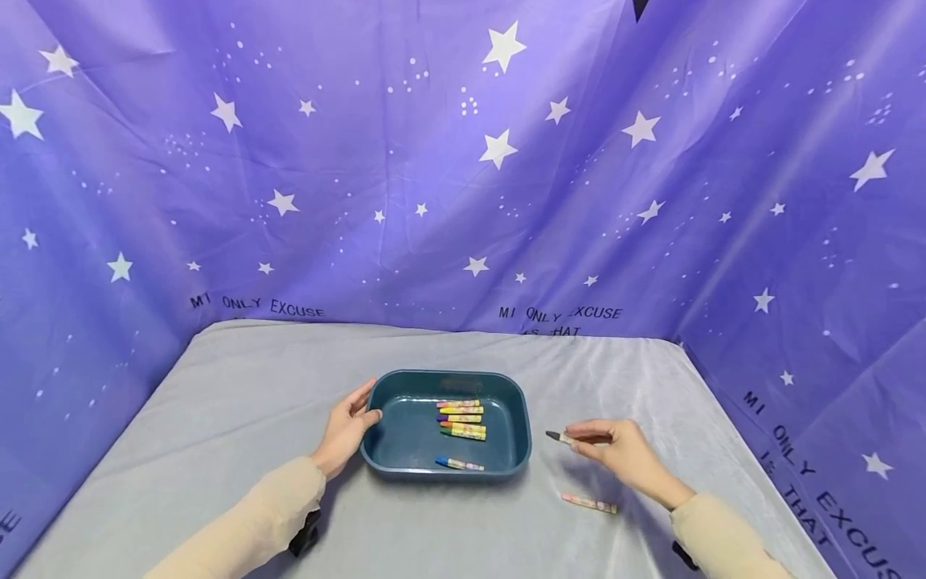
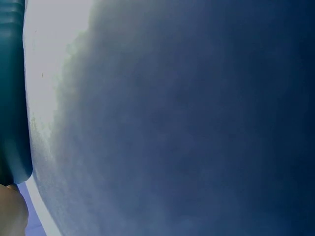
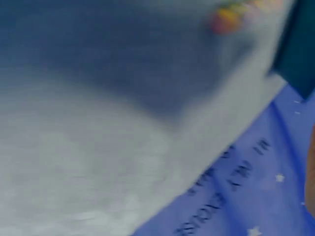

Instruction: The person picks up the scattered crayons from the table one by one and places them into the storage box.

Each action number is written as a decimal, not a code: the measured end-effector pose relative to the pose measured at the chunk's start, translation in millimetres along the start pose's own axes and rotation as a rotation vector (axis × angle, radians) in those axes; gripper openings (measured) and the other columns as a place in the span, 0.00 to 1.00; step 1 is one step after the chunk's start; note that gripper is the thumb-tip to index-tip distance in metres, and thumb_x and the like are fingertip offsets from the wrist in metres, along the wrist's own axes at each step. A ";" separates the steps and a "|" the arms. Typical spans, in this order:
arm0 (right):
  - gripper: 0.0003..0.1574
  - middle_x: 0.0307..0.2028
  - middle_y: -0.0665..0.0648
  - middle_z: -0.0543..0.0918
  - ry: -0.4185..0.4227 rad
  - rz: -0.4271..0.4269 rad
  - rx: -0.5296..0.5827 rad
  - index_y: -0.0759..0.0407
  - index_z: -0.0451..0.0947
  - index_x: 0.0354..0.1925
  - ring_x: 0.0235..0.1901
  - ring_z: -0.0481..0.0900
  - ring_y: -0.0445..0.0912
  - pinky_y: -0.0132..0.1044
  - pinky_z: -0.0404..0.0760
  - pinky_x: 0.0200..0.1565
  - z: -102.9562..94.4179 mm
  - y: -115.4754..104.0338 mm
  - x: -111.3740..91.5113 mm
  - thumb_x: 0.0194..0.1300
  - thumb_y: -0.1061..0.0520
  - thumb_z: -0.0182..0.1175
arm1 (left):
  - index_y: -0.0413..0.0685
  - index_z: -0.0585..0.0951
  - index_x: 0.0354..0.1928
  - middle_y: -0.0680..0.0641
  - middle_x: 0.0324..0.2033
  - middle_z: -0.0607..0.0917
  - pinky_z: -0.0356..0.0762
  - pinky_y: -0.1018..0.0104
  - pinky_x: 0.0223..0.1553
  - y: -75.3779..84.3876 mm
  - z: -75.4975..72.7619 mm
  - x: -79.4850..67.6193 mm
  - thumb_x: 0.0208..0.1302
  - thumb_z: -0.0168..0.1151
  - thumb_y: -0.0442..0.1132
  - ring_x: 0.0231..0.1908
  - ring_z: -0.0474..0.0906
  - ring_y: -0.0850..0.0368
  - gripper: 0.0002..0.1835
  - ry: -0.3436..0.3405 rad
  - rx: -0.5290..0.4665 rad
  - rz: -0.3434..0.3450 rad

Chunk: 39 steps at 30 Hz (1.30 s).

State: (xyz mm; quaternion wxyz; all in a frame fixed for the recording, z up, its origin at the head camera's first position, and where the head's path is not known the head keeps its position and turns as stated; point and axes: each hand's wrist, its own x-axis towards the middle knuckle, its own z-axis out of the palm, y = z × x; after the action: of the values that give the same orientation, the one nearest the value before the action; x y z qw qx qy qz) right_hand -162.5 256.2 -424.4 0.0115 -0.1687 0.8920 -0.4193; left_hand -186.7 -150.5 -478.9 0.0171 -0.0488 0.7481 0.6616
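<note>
A dark teal tray [image 1: 405, 438] sits mid-table, its left end gripped by my left hand [image 1: 346, 430], thumb over the rim. Inside lie several crayons: a group with a yellow crayon [image 1: 463, 410] and a green crayon [image 1: 465, 434], plus a blue crayon [image 1: 460, 464] apart near the front wall. My right hand [image 1: 624, 452] pinches a dark-tipped crayon [image 1: 555, 436] just right of the tray, tip pointing left. Below that hand, a pink crayon [image 1: 589, 504] lies on the cloth. In the left wrist view only the tray's side [image 2: 12, 98] and a bit of hand show.
A light grey cloth [image 1: 275, 378] covers the table. Purple curtains [image 1: 434, 161] with white stars stand behind it and along both sides. In the right wrist view, the tray's corner [image 3: 298, 54] shows at upper right, beside a blurred crayon [image 3: 227, 20].
</note>
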 end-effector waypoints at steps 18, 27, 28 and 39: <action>0.15 0.38 0.58 0.85 -0.097 -0.037 0.198 0.60 0.82 0.43 0.37 0.83 0.43 0.28 0.81 0.37 71.2 -52.9 59.5 0.54 0.60 0.63 | 0.49 0.59 0.67 0.40 0.64 0.64 0.62 0.58 0.62 -1.7 2.3 -0.1 0.59 0.53 0.29 0.64 0.60 0.49 0.33 -0.017 -0.015 0.002; 0.11 0.35 0.54 0.86 -0.139 -0.083 0.077 0.57 0.83 0.38 0.35 0.83 0.43 0.25 0.79 0.34 104.7 -51.7 72.4 0.54 0.58 0.63 | 0.48 0.61 0.67 0.40 0.63 0.66 0.62 0.58 0.62 -0.5 3.8 2.2 0.58 0.53 0.29 0.63 0.62 0.50 0.32 -0.020 -0.024 0.011; 0.10 0.35 0.54 0.86 -0.139 -0.084 0.062 0.57 0.83 0.38 0.35 0.83 0.43 0.25 0.79 0.34 105.9 -51.9 73.0 0.54 0.58 0.63 | 0.48 0.61 0.67 0.40 0.63 0.66 0.63 0.58 0.62 -0.7 3.5 2.7 0.58 0.53 0.29 0.63 0.62 0.50 0.32 -0.017 -0.024 0.011; 0.13 0.36 0.58 0.85 -0.163 -0.084 0.130 0.61 0.82 0.40 0.36 0.83 0.46 0.25 0.80 0.35 111.2 -50.6 74.3 0.54 0.61 0.63 | 0.50 0.61 0.66 0.40 0.63 0.67 0.64 0.60 0.61 -1.8 0.3 2.8 0.58 0.53 0.29 0.63 0.62 0.51 0.33 -0.007 -0.011 0.003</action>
State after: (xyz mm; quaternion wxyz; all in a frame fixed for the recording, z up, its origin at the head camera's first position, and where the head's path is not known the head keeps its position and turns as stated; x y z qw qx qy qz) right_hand -199.8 120.5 -449.5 0.0771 -0.2385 0.8510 -0.4615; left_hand -189.3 -150.6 -480.9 0.0184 -0.0452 0.7443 0.6661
